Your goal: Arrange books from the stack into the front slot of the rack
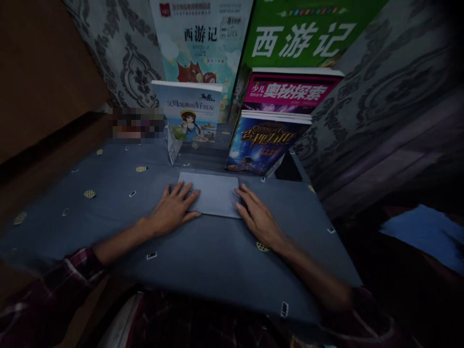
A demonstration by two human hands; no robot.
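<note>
A flat, plain, pale grey rectangle (216,194) lies on the cloth-covered table in front of me. It looks like a thin book or pad, but its kind is not clear. My left hand (177,205) rests palm down, its spread fingertips over the rectangle's left side and the thumb along its near edge. At the opposite side, my right hand (258,212) lies with fingers stretched out, their tips touching the right edge. Neither hand is wrapped around anything.
Beyond the rectangle stand several upright books, including a girl-cover book (192,118), a dark blue book (266,145), a magenta book (290,92) and a large green book (304,34). Patterned curtain (130,58) hangs behind. Blue cloth (426,234) lies at right.
</note>
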